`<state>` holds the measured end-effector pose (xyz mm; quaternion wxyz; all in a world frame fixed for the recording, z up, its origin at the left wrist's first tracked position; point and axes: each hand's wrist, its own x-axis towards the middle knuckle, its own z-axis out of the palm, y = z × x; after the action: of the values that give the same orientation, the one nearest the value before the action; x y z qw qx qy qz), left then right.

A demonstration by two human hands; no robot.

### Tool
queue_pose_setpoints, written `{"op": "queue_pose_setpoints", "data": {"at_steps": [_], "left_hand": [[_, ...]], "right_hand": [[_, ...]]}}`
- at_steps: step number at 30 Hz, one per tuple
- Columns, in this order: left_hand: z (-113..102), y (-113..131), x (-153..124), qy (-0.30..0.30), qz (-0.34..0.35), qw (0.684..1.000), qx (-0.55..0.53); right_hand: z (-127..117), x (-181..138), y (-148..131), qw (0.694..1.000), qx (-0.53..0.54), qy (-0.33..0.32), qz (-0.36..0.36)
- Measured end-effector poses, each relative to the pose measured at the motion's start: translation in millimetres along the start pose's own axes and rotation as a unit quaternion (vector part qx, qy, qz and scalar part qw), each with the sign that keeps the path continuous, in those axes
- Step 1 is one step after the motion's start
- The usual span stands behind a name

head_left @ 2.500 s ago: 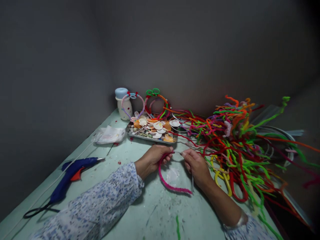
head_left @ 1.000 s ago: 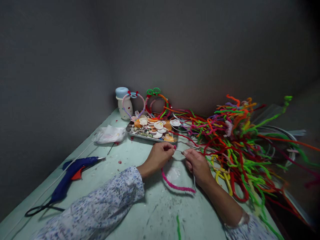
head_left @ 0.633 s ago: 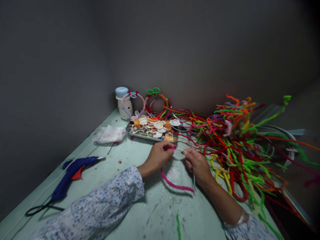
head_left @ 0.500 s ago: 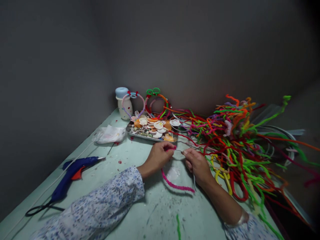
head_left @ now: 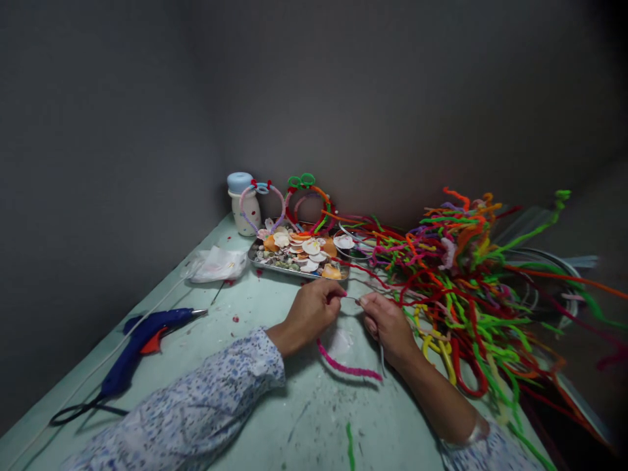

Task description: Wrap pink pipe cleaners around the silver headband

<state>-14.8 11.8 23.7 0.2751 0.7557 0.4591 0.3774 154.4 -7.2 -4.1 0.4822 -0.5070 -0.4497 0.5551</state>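
Left hand [head_left: 314, 315], centre: pinching pink fuzzy strip [head_left: 346, 369], its upper curve, visible earlier, now mostly hidden by the hand. Right hand [head_left: 388, 328], right of centre: pinching thin wire [head_left: 352, 299], gripped part obscured.

We can read no words, brands, numbers or signs anywhere in view. On the white plastic packet [head_left: 218, 265] we make out only faint coloured marks, too small to read. The blue-lidded jar [head_left: 245, 214] shows us coloured spots rather than legible letters, and we find no readable lettering on the hot-glue gun [head_left: 131, 358].
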Motion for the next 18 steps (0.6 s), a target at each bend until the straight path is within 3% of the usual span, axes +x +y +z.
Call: {"op": "queue_pose_setpoints", "data": {"at_steps": [18], "left_hand": [[-1.4, 2.7, 0.4, 0.021, -0.014, 1.0, -0.017]], "right_hand": [[-0.1, 0.7, -0.3, 1.0, 0.001, 0.002, 0.001]]}}
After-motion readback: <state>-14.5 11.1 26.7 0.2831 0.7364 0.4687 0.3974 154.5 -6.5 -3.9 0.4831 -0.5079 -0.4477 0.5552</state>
